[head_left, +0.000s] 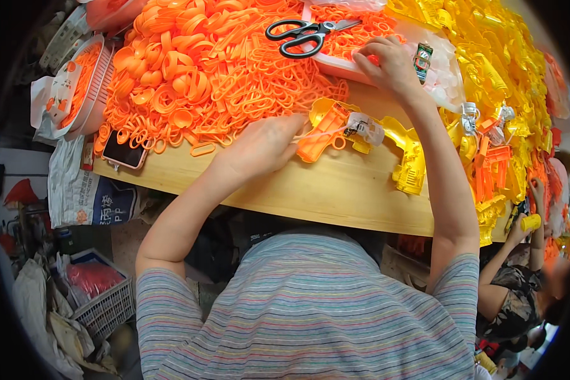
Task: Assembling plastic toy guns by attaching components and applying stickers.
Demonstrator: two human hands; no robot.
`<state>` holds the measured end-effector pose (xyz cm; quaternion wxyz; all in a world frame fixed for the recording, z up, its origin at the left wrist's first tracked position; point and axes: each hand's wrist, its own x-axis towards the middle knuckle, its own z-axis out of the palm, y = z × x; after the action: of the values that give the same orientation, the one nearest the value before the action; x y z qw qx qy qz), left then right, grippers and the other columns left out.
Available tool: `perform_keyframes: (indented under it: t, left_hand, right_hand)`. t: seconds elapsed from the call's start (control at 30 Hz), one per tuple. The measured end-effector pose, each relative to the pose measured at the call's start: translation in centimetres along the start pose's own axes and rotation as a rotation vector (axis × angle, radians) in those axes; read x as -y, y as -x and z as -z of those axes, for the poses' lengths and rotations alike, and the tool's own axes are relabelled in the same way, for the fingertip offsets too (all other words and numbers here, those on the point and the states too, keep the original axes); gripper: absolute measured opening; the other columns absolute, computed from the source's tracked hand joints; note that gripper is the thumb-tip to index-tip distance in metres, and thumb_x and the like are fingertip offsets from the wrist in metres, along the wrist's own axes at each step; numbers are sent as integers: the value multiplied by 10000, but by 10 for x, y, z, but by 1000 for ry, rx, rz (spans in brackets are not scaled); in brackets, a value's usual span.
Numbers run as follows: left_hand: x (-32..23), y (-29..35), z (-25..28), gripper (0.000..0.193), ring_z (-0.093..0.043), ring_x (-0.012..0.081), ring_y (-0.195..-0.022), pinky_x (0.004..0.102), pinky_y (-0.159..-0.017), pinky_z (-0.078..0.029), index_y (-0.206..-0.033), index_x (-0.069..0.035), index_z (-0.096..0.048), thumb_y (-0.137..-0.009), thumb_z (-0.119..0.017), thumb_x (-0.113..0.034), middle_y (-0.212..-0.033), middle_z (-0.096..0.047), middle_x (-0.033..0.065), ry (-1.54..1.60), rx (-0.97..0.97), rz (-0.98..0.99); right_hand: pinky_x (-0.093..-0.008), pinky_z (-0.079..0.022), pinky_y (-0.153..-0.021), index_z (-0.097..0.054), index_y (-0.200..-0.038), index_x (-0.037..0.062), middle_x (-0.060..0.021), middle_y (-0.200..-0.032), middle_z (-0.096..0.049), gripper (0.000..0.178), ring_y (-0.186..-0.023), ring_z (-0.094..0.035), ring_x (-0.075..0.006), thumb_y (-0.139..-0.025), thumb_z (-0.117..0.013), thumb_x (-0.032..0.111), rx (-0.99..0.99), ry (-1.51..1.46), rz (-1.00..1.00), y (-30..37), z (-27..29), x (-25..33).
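Fingers of the left hand point(259, 147) hidden beneath its own back; right hand point(389, 63) fingertips buried in orange parts; yellow toy-gun shells point(487, 57) cut off by the fisheye rim; a co-worker point(519, 297) mostly out of frame

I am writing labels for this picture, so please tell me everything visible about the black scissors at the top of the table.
The black-handled scissors with grey metal blades lie flat, blades shut and pointing right, the two glossy plastic finger loops toward the left. They rest partly on the heap of orange plastic rings and partly on a white tray of orange parts. No hand touches them; the person's right hand reaches into the tray just below their blades.
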<state>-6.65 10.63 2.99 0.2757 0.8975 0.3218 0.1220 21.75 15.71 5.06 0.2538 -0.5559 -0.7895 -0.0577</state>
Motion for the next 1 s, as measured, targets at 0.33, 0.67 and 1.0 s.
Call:
perform_keyframes:
  t: [0.33,0.67,1.0]
  left_hand:
    - [-11,7,-9,94,-638,179,-751,303,-674,-498,-893,-1,-638,-803,-612,7,-804,-649,86,480,42,-119]
    - [-53,10,-39,257,-620,124,-826,254,-757,-509,-1040,10,-685,-790,-632,40,-909,-663,63,934,168,-145]
    - [-63,-9,-45,168,-616,168,-836,272,-726,-497,-973,-7,-712,-806,-711,-24,-912,-636,93,330,-582,-369]
  right_hand:
    - [-305,-481,-839,-699,-1010,32,-81,-1071,-654,218,-993,-609,-184,-810,-741,108,-486,-282,-134,48,20,61]
    - [-305,-505,-850,-618,-1097,8,-77,-1015,-656,179,-902,-628,-150,-941,-585,88,-507,-1374,-799,166,-17,111]
    - [-339,-510,-883,-605,-1086,41,-95,-1064,-655,166,-961,-635,-190,-949,-572,130,-545,-1711,-835,169,-12,109]
